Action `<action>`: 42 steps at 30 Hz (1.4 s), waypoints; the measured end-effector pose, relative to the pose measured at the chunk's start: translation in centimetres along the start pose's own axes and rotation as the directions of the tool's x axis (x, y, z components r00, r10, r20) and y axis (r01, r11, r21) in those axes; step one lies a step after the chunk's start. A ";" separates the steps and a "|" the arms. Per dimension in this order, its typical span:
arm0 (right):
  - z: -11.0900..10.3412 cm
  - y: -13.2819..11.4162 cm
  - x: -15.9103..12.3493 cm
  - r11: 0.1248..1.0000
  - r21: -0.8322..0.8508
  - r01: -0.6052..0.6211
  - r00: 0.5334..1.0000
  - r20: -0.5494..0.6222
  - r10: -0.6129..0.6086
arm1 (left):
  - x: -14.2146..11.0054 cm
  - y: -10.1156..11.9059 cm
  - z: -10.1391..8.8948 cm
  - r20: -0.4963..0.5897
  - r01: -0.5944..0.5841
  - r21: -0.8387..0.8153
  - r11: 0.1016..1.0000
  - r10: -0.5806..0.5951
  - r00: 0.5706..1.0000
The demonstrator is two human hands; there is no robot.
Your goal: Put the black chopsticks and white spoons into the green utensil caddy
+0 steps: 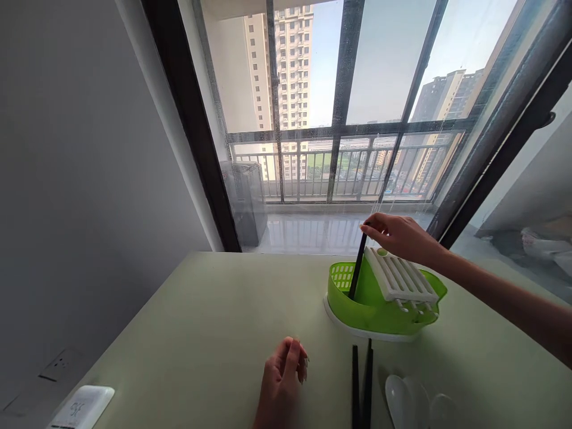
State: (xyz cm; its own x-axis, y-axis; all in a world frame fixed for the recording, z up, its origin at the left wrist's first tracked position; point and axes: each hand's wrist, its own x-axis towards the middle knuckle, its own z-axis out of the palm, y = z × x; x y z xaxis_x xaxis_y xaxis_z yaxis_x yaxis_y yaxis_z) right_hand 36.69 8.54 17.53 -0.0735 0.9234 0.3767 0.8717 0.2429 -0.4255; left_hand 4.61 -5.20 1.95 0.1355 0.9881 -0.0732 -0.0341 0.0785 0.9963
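My right hand (388,231) pinches the top of a black chopstick (358,265). The lower end of that chopstick is down inside the left compartment of a green utensil holder (370,317), which has a white slotted rack (402,277) on top. Whether it is one stick or a pair held together, I cannot tell. My left hand (286,363) rests low over the table with its fingers curled in, and nothing shows in it. More black chopsticks (367,381) lie just right of it, beside several white spoons (400,396), partly cut off by the lower edge.
The pale green table (214,322) reaches to a window wall with dark frames. At its near left corner lies a white device with a digital display (80,408). A socket (58,364) is on the grey wall at left. Beyond the glass are a balcony railing and tall buildings.
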 end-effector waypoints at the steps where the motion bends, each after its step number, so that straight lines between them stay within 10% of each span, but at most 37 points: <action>1: 0.0 -0.1 -0.1 1.000 -0.007 -0.011 1.000 -0.018 0.011 | 0.0 0.0 0.0 0.001 -0.007 0.005 1.000 0.007 1.000; 6: -0.6 -2.4 -1.6 0.997 -0.064 0.046 0.973 -0.223 -0.060 | -0.4 0.0 0.1 0.010 -0.041 0.026 0.999 0.041 0.999; 10: -1.5 -6.1 -4.8 0.942 -0.062 0.329 0.923 -0.192 -0.334 | -0.7 -0.3 0.3 0.006 -0.041 0.031 0.999 0.040 0.999; 14: -1.8 -10.1 -9.2 0.703 -0.025 0.711 0.700 0.113 -0.705 | -0.8 -0.2 0.4 -0.015 -0.004 0.019 1.000 0.004 1.000; 19: 0.8 -11.7 -13.4 0.561 -0.015 0.828 0.524 0.378 -0.763 | -0.5 0.3 0.5 -0.015 0.020 0.016 1.000 -0.020 1.000; 29: 9.0 -7.3 -17.2 0.499 -0.074 0.864 0.480 0.423 -0.768 | -0.4 -0.4 0.6 0.018 0.027 -0.017 1.000 -0.026 0.999; 42: 10.4 -4.5 -15.7 0.535 -0.116 0.837 0.513 0.507 -0.692 | -0.4 0.0 0.8 0.025 0.051 0.019 0.999 -0.052 0.998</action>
State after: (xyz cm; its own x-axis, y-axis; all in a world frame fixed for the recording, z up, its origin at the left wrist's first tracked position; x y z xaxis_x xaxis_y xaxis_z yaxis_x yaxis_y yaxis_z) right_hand 28.91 -3.98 4.98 -0.8870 0.4564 0.0703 0.4612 0.8682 0.1832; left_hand 5.29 -5.71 1.99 0.1618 0.9791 -0.1234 -0.0084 0.1264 0.9919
